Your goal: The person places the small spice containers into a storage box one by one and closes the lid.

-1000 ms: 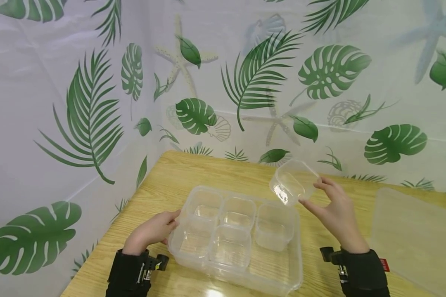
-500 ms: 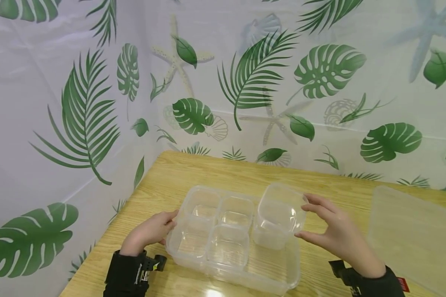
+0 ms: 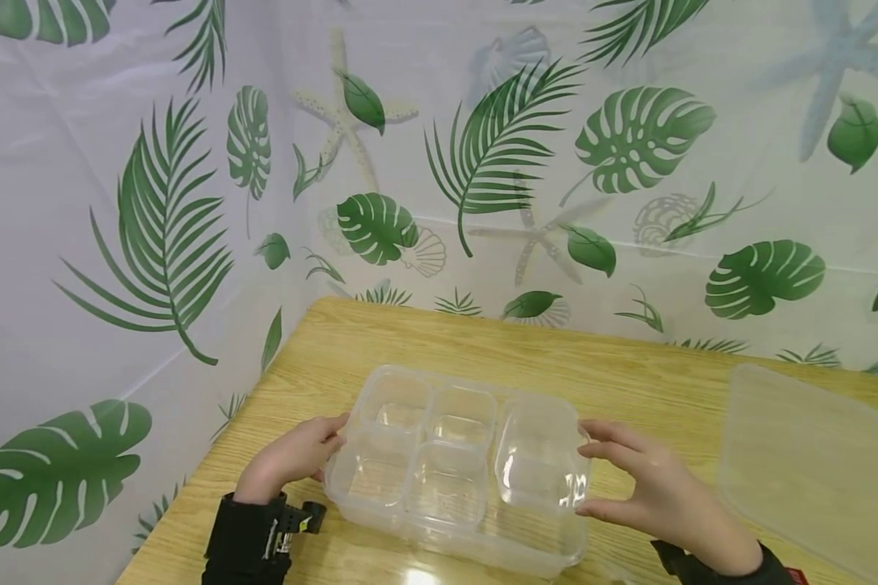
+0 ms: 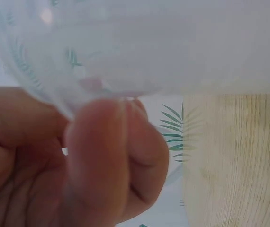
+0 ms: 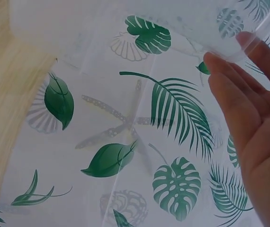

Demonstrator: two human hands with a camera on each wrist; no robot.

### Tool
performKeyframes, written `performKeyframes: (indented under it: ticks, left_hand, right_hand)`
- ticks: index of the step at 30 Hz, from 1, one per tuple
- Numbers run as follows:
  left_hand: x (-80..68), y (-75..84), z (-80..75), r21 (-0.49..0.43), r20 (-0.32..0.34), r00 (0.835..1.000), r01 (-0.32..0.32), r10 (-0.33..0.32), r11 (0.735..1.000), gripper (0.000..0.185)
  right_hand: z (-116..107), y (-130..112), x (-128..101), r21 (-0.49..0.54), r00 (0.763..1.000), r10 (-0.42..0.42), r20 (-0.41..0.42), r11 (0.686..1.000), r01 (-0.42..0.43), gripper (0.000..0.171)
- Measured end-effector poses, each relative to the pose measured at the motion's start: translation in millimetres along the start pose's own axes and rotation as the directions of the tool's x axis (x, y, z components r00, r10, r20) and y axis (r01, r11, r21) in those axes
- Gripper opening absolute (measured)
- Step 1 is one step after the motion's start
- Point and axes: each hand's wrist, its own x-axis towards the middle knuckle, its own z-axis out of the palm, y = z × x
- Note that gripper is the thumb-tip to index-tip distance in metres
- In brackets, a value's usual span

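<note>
Small box [image 3: 537, 475]: clear plastic, rounded corners, at the right end of the large box [image 3: 512, 556]
Right hand [image 3: 651, 491]: fingers grasp the small box's edge
Large box: translucent rectangle
Left hand [image 3: 291, 455]: fingers pinch its wall
Counter [image 3: 424, 337]: yellow wood grain
Sheet [image 3: 812, 471]: thin, translucent, flat

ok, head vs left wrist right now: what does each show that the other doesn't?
Only head: the right hand, the open tops of the small clear rounded-square plastic tubs, the flat frosted translucent panel and the black cuffs.

Only left wrist: finger-crease detail on the left hand, whose bent fingers pinch the edge of the large clear rectangular plastic tray, seen close up.

Both: left hand, part or all of the tray, the yellow wood-grain table, the white curtain with green leaf print.
</note>
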Motion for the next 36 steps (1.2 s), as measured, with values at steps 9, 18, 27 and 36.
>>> performKeyframes:
  ticks: [9,18,27,36]
  left_hand:
    - [-0.7,1.1,-1.6,0.004,0.013,1.000,-0.006,0.006,1.000,0.043]
    - [-1.0,3.1,-1.0,0.015,-0.004,1.000,0.015,-0.015,1.000,0.042]
    - [-2.4,4.0,-1.1,0.012,0.008,1.000,0.003,-0.003,1.000,0.043]
    - [-1.2,2.5,0.4,0.024,-0.002,1.000,0.014,-0.014,1.000,0.043]
  right_hand:
    - [-0.8,-3.9,-1.0,0.043,0.997,-0.032,0.067,0.999,0.029,0.048]
    - [-2.0,-8.7,0.4,0.064,0.992,-0.033,0.125,0.998,0.025,0.044]
    - [1.2,-7.3,1.1,0.041,0.980,-0.022,0.198,0.999,0.014,0.042]
    - [5.2,-6.4,1.1,0.040,0.954,0.031,0.300,0.998,-0.045,0.045]
